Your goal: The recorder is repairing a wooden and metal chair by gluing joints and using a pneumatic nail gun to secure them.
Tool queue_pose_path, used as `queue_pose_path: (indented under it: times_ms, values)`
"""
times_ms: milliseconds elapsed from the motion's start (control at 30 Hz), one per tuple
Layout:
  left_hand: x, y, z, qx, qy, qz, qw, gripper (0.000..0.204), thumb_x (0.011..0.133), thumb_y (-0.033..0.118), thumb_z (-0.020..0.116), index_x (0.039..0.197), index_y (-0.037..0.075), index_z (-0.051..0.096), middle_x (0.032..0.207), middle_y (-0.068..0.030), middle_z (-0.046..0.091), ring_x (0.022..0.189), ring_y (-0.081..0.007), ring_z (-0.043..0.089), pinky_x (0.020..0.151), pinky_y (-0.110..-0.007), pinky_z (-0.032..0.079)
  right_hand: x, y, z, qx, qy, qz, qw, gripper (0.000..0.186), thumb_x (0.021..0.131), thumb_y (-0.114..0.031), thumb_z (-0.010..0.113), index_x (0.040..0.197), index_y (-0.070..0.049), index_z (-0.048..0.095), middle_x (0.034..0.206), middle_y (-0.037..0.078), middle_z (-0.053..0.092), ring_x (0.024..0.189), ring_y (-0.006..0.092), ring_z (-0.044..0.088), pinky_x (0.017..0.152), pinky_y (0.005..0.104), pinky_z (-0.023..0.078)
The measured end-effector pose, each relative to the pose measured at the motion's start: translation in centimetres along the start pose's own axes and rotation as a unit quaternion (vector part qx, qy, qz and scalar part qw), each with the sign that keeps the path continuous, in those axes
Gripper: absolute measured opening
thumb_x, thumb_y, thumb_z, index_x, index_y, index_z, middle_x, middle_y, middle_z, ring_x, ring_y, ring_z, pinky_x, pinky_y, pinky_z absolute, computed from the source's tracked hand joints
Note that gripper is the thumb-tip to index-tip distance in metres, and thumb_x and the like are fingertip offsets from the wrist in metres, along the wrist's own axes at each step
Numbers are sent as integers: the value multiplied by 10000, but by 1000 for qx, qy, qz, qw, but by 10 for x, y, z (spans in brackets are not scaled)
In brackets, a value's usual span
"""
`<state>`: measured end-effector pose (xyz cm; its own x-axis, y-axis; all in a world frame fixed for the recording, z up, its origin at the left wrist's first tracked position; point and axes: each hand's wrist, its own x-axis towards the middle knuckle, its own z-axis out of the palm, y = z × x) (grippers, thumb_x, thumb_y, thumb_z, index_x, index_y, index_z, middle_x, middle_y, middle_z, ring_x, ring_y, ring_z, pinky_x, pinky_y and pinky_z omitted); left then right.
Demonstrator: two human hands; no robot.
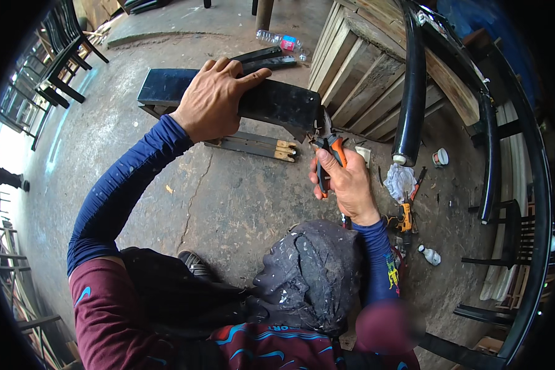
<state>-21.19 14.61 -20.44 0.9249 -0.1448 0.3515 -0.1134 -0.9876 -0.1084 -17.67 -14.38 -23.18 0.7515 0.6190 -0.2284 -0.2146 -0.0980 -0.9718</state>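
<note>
A long black wooden piece (277, 102) with a glossy top lies across in front of me. My left hand (219, 95) rests on its top, fingers bent over the far edge and thumb stretched to the right. In my right hand (348, 179) are pliers (335, 148) with orange and black handles, my fingers wrapped round them. Their jaws meet the right end of the black piece near its corner. Whether they grip something small there, I cannot make out.
Dark slats (259, 147) with bare wood ends lie on the concrete floor beneath. A slatted wooden crate (367, 68) stands right, beside a black chair frame (410, 92). A yellow drill (404, 217), a white bottle (430, 254) and a plastic bottle (277, 41) lie about.
</note>
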Motion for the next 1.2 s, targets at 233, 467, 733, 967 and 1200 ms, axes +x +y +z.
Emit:
queue_pose_path:
  times_ms: [233,467,733,967,1200]
  values:
    - [16,21,-2,-121,16,35,992,773,578,113,760,1328,51,581,1003,-145,657,927,-309,654,852,-407,532,3,8,7,-30,36,-32,998,375,995,-354,619,895,5,575,698,46,593,520,107,560,428,247,461]
    - [19,27,2,-127,45,53,989,702,566,105,753,1251,25,625,980,-155,672,907,-325,664,847,-412,539,11,36,9,167,-41,-30,985,407,993,-356,609,1158,8,535,892,112,597,712,184,611,475,308,499]
    - [15,21,-2,-137,16,86,987,704,573,121,732,1267,51,633,916,-138,668,910,-325,665,860,-417,527,17,50,-5,253,-123,-20,960,367,1000,-331,607,1094,21,560,867,101,621,678,151,631,491,293,523]
    - [23,12,-5,-148,67,64,985,789,568,75,751,1339,35,590,1005,-151,675,886,-326,672,803,-421,562,15,42,-40,27,-11,-90,995,415,997,-349,610,1146,35,551,1023,144,682,858,197,709,618,287,596]
    - [9,-20,-33,-212,-137,125,959,903,574,193,889,1384,24,527,1030,-173,709,855,-283,717,868,-390,582,-19,88,-71,-68,38,-19,997,344,999,-304,612,1107,15,545,964,111,669,688,122,634,534,268,523]
